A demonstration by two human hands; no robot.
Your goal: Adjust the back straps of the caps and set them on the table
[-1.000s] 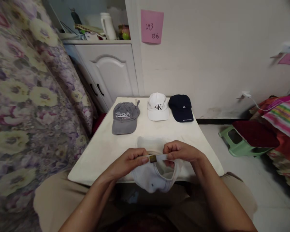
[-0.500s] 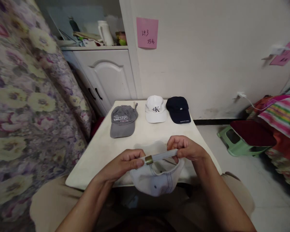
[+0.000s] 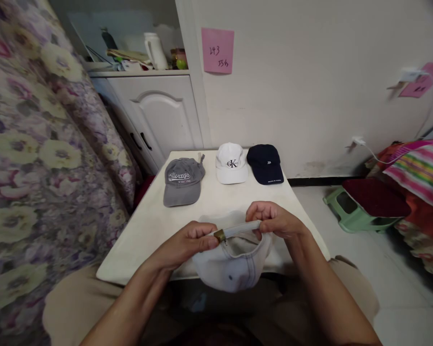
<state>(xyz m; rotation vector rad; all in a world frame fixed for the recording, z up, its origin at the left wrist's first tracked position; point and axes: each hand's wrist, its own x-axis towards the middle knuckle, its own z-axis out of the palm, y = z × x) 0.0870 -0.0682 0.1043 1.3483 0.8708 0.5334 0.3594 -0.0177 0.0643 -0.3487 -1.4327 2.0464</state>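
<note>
Between my hands a pale grey-blue baseball cap (image 3: 225, 271) hangs over the table's near edge, its back opening facing me. My left hand (image 3: 189, 242) pinches the left end of the back strap beside the brass buckle (image 3: 220, 235). At the other end, my right hand (image 3: 274, 220) grips the strap (image 3: 241, 229) between thumb and fingers. The strap runs taut across the opening. Farther back lie a grey cap (image 3: 183, 182) with "Always" lettering, a white cap (image 3: 232, 163) with a CK logo, and a navy cap (image 3: 265, 164).
The cream-covered table (image 3: 144, 235) reaches the wall. A floral curtain (image 3: 50, 168) hangs at the left, by a white cabinet (image 3: 162, 115). On the right floor stands a green stool (image 3: 346, 206) with a dark red top, near colourful bedding (image 3: 426, 168).
More strap now shows between the buckle and my right hand, which has shifted up and right. My left hand moved slightly left with the buckle. The whole view tilted a little.
</note>
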